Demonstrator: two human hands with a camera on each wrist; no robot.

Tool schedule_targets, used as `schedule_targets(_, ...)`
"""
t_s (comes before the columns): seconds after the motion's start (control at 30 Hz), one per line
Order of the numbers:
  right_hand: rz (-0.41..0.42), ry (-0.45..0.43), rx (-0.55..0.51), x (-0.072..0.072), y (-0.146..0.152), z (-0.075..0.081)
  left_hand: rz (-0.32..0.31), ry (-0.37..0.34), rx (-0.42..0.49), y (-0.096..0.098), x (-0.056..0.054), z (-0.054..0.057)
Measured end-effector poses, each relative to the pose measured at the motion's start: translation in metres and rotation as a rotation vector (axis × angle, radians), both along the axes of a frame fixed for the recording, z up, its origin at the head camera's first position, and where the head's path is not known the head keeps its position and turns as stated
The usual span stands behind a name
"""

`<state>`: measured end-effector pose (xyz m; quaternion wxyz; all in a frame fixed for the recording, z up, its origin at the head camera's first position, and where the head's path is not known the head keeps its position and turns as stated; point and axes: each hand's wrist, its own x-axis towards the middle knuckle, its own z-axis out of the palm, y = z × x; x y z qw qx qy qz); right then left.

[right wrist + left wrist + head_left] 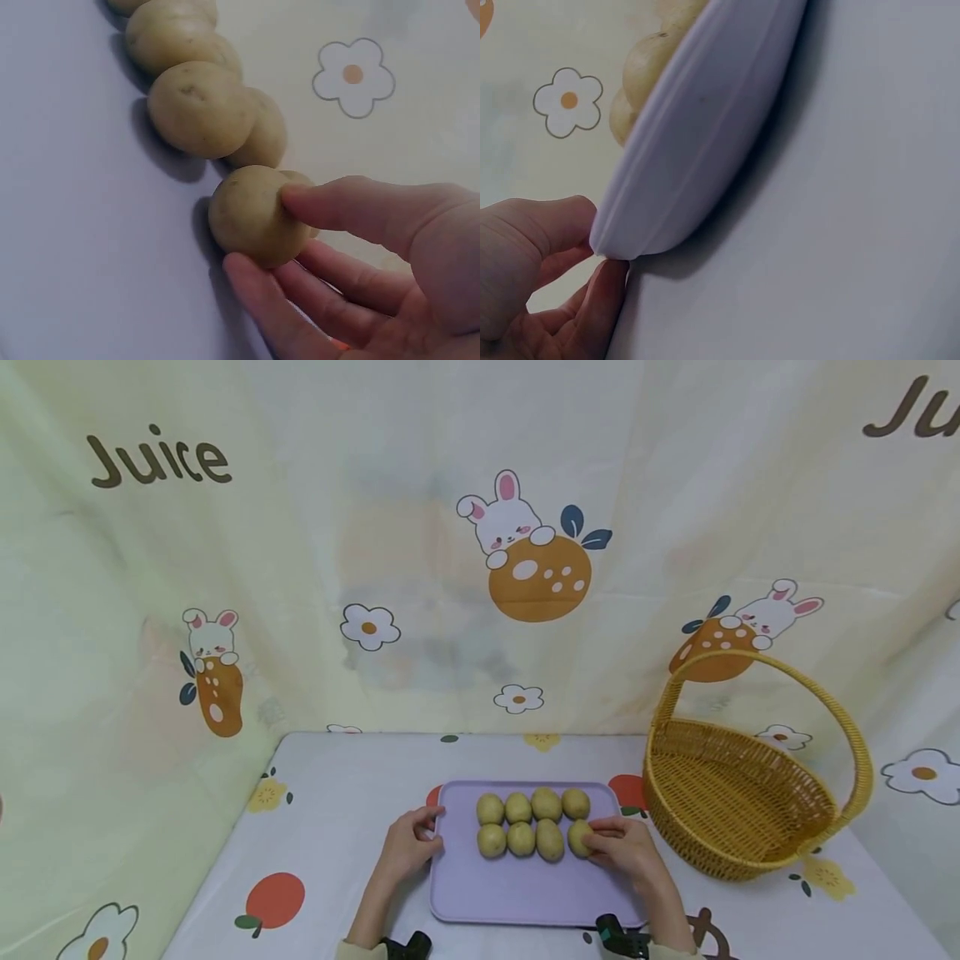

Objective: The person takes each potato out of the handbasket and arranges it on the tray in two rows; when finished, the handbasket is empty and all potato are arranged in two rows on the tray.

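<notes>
Several potatoes [550, 841] lie in two rows on a lilac tray [517, 893]. At the right end of the nearer row, my right hand [624, 850] pinches a potato [259, 217] between thumb and fingers; it appears to rest on the tray. My left hand [408, 843] is at the tray's left edge. Its thumb and finger touch the rim some way apart, as the left wrist view shows at the tray side [697, 135]. The other left fingers are partly hidden in the head view.
A yellow wicker basket [738, 797] with a tall handle stands to the right of the tray. The table has a white cloth [352, 793] printed with fruit and flowers. A patterned curtain [420, 527] hangs behind and on both sides.
</notes>
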<state>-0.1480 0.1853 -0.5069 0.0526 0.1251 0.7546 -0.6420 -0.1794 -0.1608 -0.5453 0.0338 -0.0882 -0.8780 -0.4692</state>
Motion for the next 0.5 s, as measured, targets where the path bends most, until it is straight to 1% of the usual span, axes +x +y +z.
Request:
schedule_targets(0.1, -0.028, 0.005, -0.001, 0.0002, -0.0016, -0.0011, -0.002, 0.002, -0.002, 0.0006, -0.0009, 0.0006)
schedule_targets(0.23, -0.032, -0.004, -0.002, 0.0021, -0.0028, -0.0015, -0.002, 0.003, -0.001, 0.0005, 0.0006, 0.0024)
schedule_targets(0.4, -0.03, -0.027, 0.061, 0.0042, -0.0021, 0.0017, -0.002, 0.015, -0.003, 0.0015, 0.0026, 0.0041)
schedule_targets(0.5, -0.019, -0.041, 0.078, 0.0051, -0.0007, 0.004, 0.001, 0.011, -0.001, 0.0027, 0.003, 0.0041)
